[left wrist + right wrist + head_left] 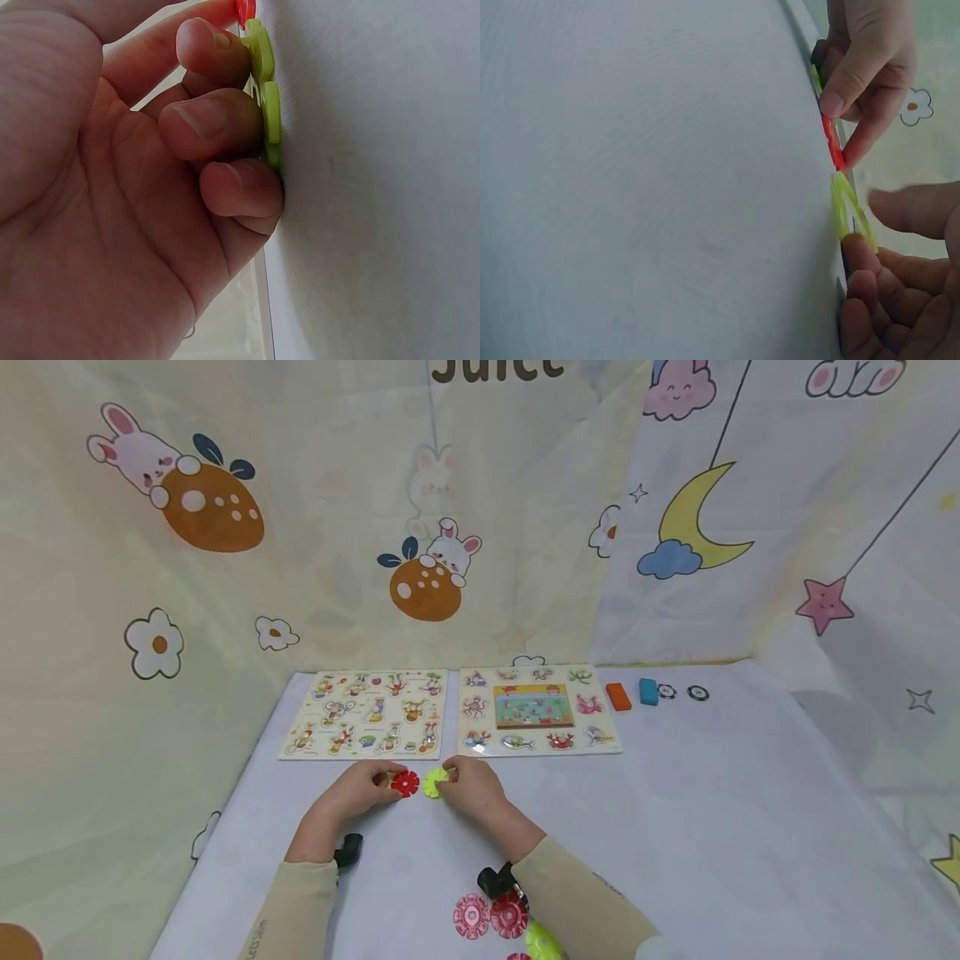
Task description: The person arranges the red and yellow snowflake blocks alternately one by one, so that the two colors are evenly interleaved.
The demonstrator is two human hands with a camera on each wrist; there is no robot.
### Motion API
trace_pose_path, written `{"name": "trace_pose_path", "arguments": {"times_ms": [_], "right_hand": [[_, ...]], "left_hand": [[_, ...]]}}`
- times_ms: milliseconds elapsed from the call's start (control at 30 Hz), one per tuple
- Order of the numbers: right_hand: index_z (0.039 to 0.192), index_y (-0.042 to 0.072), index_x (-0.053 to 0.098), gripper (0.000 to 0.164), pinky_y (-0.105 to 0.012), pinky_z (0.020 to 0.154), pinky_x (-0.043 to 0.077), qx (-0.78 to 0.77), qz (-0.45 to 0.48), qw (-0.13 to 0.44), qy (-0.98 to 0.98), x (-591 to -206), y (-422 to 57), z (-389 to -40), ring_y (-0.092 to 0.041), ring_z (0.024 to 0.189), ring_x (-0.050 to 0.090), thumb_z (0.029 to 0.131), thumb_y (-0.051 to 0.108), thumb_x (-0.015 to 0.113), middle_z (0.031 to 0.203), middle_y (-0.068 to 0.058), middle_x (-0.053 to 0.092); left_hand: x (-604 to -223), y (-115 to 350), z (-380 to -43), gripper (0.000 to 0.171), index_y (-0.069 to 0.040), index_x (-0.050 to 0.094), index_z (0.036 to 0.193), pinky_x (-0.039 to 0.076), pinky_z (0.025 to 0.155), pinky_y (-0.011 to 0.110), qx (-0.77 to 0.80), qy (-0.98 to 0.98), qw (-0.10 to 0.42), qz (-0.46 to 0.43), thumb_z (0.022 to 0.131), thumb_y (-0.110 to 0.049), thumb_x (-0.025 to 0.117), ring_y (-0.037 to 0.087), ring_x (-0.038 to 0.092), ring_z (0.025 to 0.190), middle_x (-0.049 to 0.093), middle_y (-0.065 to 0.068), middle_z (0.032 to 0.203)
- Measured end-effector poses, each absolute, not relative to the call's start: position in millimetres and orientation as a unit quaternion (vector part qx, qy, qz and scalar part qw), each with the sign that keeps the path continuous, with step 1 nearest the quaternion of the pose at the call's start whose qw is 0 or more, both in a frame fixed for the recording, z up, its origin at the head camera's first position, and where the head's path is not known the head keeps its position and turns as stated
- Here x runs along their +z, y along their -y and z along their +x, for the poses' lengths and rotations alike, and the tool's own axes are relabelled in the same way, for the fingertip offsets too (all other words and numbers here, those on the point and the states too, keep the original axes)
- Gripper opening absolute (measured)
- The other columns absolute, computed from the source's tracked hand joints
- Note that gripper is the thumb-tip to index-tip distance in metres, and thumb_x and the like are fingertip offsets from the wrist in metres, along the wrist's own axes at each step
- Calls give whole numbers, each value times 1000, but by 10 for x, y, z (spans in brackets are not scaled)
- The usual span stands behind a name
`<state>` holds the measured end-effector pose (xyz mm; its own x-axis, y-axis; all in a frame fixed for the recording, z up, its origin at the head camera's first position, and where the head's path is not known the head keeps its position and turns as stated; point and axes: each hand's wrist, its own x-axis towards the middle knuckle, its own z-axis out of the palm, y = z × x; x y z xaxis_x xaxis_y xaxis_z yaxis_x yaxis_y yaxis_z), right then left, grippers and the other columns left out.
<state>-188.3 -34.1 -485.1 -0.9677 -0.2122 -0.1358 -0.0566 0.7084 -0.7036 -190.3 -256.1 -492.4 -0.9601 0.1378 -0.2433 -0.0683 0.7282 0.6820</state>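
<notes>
Thumb and forefinger of my left hand point(358, 792) grip a red notched disc point(406, 784) by its edges, at the table surface. Under that hand's curled other fingers, yellow-green disc pieces point(273, 112) show in the left wrist view, in line with the red one. Just right of the red disc, my right hand point(478, 792) holds a yellow-green notched disc point(432, 783) at its fingertips. That disc is tilted in the right wrist view, its far edge close beside the red disc point(832, 141). Whether the two touch cannot be told.
Two picture puzzle boards point(365, 752) point(540, 752) lie beyond the hands. Orange point(618, 697) and blue blocks point(648, 692) and two round chips point(698, 693) lie to their right. Near the right forearm are pink point(472, 917), red point(508, 917) and yellow-green discs point(542, 942).
</notes>
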Motion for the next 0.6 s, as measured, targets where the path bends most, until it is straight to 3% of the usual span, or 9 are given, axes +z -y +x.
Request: {"name": "trace_pose_path", "arguments": {"times_ms": [133,600], "right_hand": [[116,6,64,43,-27,58,42,-355,-91,102,-925,-4879,341,-1892,-12,66,51,77,20,77,72,4,54],[114,8,65,40,-28,64,45,-323,-101,83,-938,-4945,372,-1891,-11,73,50,78,22,77,83,4,57]], "left_hand": [[-4913,2559,-1896,36,-27,68,113,34,60,32,365,-920,141,21,78,-23,78,18,45,66,50,4,71],[-4880,2509,-1901,40,-23,66,117,34,58,32,336,-931,139,39,78,-21,77,17,44,66,49,3,71]]}}
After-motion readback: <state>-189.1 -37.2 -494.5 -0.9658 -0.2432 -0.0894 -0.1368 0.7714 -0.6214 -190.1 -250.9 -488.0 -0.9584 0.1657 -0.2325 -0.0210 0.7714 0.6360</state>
